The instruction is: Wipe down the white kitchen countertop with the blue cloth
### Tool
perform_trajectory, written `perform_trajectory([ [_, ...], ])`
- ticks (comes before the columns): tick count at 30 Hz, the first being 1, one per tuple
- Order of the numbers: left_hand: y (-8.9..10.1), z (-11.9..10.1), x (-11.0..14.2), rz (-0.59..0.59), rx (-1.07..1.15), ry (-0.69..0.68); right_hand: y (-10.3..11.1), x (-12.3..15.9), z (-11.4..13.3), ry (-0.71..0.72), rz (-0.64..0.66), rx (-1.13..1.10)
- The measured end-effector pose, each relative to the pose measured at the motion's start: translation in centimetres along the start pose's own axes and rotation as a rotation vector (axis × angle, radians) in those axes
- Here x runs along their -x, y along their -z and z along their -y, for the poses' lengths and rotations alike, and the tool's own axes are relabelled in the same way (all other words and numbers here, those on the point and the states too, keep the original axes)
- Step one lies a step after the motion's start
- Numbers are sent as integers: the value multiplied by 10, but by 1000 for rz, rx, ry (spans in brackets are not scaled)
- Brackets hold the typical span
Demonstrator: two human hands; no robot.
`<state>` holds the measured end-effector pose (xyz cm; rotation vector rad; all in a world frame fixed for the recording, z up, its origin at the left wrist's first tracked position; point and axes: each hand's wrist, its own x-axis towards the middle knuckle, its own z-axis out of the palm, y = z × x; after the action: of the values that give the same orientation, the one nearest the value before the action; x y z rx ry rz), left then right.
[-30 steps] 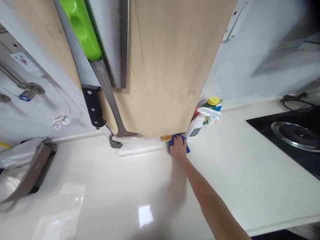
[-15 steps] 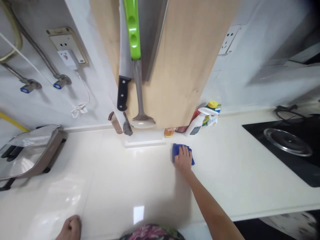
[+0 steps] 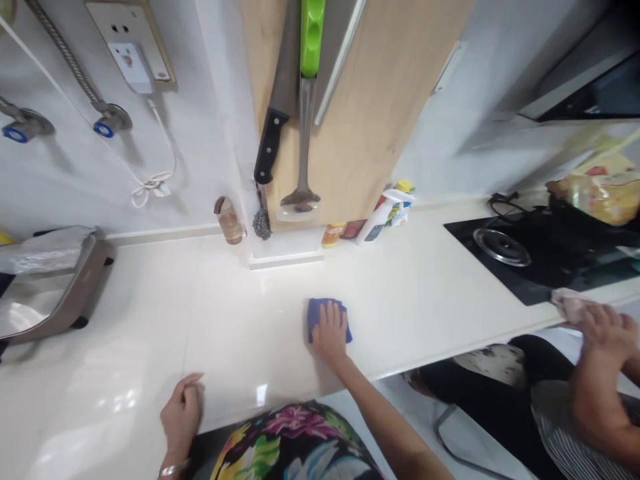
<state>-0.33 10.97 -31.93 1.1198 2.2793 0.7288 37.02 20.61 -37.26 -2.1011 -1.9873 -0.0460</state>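
My right hand (image 3: 330,333) lies over a folded blue cloth (image 3: 314,313) and presses it onto the white countertop (image 3: 240,327). Its fingers point toward the wall, and parts of the cloth show around them. Near the counter's front edge, my left hand (image 3: 181,408) rests on its side on the countertop. Nothing is in it; its fingers bend loosely, with one reaching out to the right.
At left stands an electric pan (image 3: 75,280). A knife (image 3: 270,147) and a ladle (image 3: 304,153) hang before a wooden board (image 3: 365,133). A spray bottle (image 3: 377,220) stands behind. At right, another person's hands (image 3: 600,327) hold a pale cloth (image 3: 567,303) beside the black cooktop (image 3: 545,260).
My right hand has drawn the blue cloth toward the front edge. My left hand has loosened from a fist. The view has shifted, and another person now shows at right.
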Motion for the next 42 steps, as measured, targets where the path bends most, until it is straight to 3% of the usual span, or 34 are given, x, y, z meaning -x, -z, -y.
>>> perform_trajectory([
  [5, -39, -39, -16, 246, 91, -386, 11, 31, 55, 87, 29, -81],
  [8, -59, -59, -29, 384, 75, -599, 17, 51, 67, 150, 61, -97],
  [11, -73, -69, -41, 468, 34, -752, 20, 71, 58, 202, 74, -98],
  [15, -76, -71, -60, 466, -60, -870, 23, 92, 25, 113, 20, -52],
  [21, -37, -52, -103, 316, -145, -764, 20, 96, -42, -99, -30, 87],
  [26, 8, -15, -136, 203, -94, -548, 21, 82, -100, -399, -61, 148],
  [29, 20, -1, -143, 179, 22, -389, 22, 73, -113, -573, -49, 125],
  [32, 17, 3, -142, 150, 40, -341, 17, 71, -99, -633, -88, 153],
  [34, 11, 2, -139, 127, -57, -389, 9, 73, -78, -584, -124, 181],
  [38, 1, 6, -138, 69, -191, -480, -6, 75, -23, -351, -134, 157],
  [42, -2, 12, -139, 38, -195, -498, -14, 55, 48, -107, -83, 80],
])
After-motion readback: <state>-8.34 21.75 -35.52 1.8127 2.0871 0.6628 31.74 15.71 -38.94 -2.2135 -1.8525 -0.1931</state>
